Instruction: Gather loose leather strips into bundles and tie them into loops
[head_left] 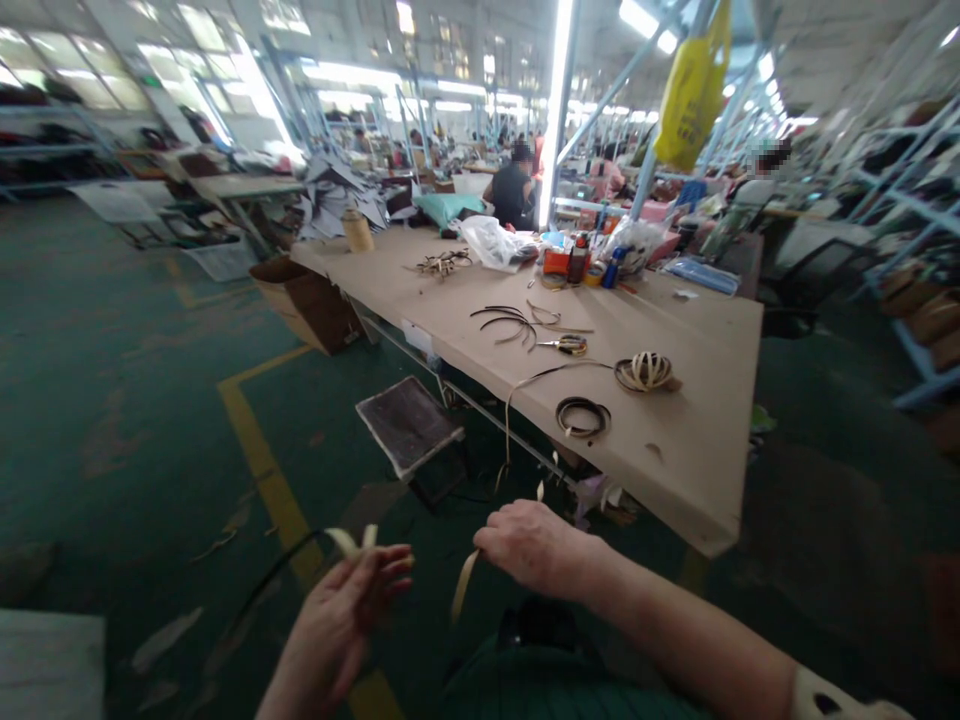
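Observation:
Low in the view, my left hand (345,610) pinches a narrow strip (341,541), cream on one face and dark on the other, which trails off to the lower left. My right hand (536,548) is closed around another stretch of cream strip (466,583); its end hangs below the fingers, and a twisted part shows above the hand. Whether both hands hold one strip cannot be seen. On the table beyond lie a coil of dark strip (583,417), a wound bundle of strip (646,371), scissors (566,345) and several loose strips (506,320).
The brown-covered table (697,460) runs from front right to back left. A dark-topped stool (409,425) stands beside it, near a cardboard box (307,300). Plastic bags (495,243), tape and bottles sit farther back. A yellow bag (690,100) hangs above. Another person (514,188) sits beyond.

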